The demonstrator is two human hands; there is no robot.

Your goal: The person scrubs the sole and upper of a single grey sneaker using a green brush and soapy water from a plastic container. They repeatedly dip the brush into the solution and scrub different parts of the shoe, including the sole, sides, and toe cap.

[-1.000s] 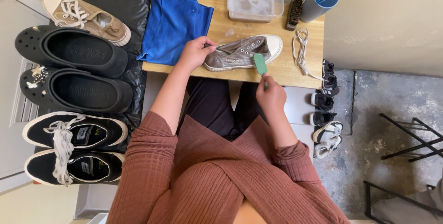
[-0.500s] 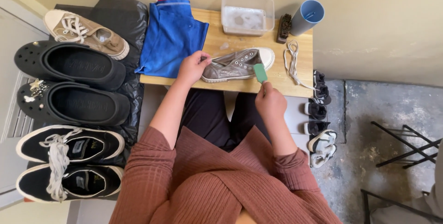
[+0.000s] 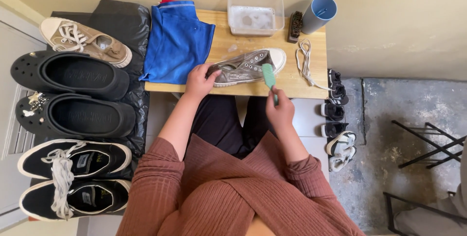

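While the left hand presses down on the heel end of a grey high-top sneaker, its fingers curled closed over the shoe's collar, the right hand is clamped around the handle of a green brush, whose head lies against the side of the shoe near the toe. The sneaker lies on its side on a small wooden table, unlaced, its white toe cap pointing towards the right. A loose white shoelace trails on the tabletop just beside the toe. Behind the shoe stands a clear rectangular plastic tub with cloudy water in it; next to it lie a dark bristle brush and a blue cup, tilted at the table's far right corner. A blue cloth covers the left part of the table and hangs over its edge.

To the left, on a black plastic sheet, sit a tan lace-up sneaker, two black clogs, one of them carrying small charms, and a pair of black sneakers with white laces; each insole bears a small pale label, too small to read. On the floor right of the table, several small sandals lie in a row.
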